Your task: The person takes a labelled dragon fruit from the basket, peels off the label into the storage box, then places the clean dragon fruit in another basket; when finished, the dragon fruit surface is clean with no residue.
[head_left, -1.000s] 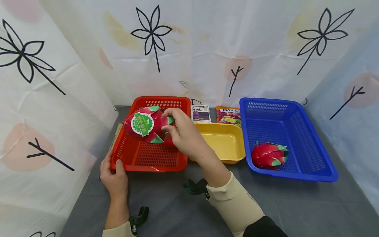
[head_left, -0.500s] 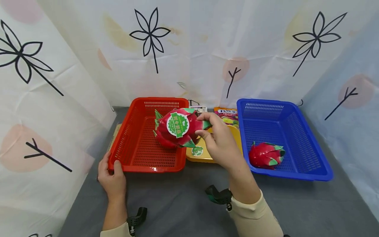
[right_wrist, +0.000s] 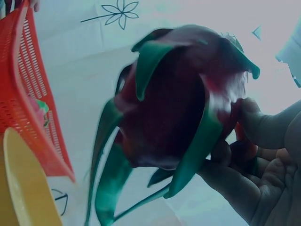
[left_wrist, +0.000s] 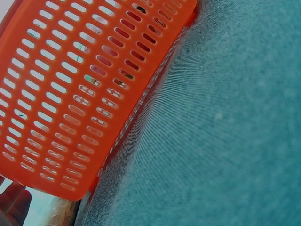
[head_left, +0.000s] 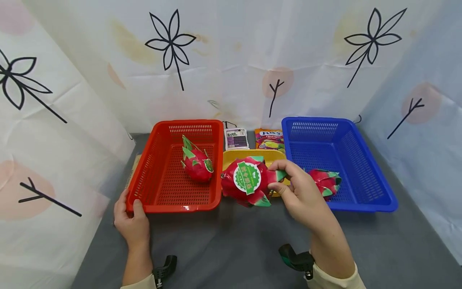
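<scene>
Round, glossy, green-tipped red dragon fruit (head_left: 242, 182) near frame centre should move gently, as the right hand (head_left: 303, 196) pinches only its narrow end.

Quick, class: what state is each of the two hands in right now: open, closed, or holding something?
Left hand: holding the red basket at its near-left corner.
Right hand: pinching a dragon fruit by its green-tipped end.

The right hand (head_left: 301, 192) pinches a pink-red, green-tipped dragon fruit (head_left: 231, 182) by its right end, its round green-and-white label (head_left: 247, 178) facing up. The left hand (head_left: 133, 222) holds the near left corner of the red basket (head_left: 162, 172).
</scene>
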The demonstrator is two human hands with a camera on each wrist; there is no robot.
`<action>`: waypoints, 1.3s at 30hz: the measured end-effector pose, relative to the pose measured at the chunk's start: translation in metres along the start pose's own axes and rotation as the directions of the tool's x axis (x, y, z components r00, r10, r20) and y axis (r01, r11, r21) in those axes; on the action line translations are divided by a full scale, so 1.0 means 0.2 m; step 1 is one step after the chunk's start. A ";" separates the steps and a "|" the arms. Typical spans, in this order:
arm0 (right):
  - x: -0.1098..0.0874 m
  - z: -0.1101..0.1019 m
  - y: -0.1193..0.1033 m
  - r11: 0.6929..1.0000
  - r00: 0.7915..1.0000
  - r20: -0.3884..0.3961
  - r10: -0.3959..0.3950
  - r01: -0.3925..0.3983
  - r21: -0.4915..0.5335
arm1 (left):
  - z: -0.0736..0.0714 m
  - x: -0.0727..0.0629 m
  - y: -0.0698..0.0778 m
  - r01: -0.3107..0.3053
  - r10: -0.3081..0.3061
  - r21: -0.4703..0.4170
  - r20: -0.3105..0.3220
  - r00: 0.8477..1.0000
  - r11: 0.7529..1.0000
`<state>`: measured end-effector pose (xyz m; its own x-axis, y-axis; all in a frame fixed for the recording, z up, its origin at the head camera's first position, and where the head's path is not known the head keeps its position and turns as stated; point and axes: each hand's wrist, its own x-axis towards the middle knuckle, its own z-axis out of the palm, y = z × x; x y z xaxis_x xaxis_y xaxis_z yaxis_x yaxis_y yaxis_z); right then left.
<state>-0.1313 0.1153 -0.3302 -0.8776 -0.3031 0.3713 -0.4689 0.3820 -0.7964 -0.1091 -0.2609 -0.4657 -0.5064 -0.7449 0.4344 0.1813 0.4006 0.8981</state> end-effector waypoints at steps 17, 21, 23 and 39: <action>-0.26 0.01 0.13 0.998 0.989 0.144 0.032 -0.024 -0.055 | 0.01 0.02 -0.05 -0.001 0.001 -0.031 0.001 1.000 1.000; -0.27 0.04 0.16 0.990 0.985 0.151 0.084 -0.065 -0.128 | 0.00 0.03 -0.16 -0.007 0.007 -0.017 -0.015 1.000 1.000; -0.28 0.05 0.18 0.985 0.983 0.150 0.108 -0.085 -0.153 | 0.00 0.03 -0.19 -0.008 0.007 -0.011 -0.018 1.000 1.000; -0.32 0.27 0.33 0.915 0.955 0.143 0.259 -0.195 -0.354 | 0.01 0.01 -0.07 -0.086 0.087 0.047 -0.016 0.996 0.995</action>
<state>-0.1009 0.1123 -0.4313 -0.9456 -0.3151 0.0805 -0.2930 0.7177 -0.6317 -0.1137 -0.2669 -0.4786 -0.4755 -0.7156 0.5116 0.1844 0.4876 0.8534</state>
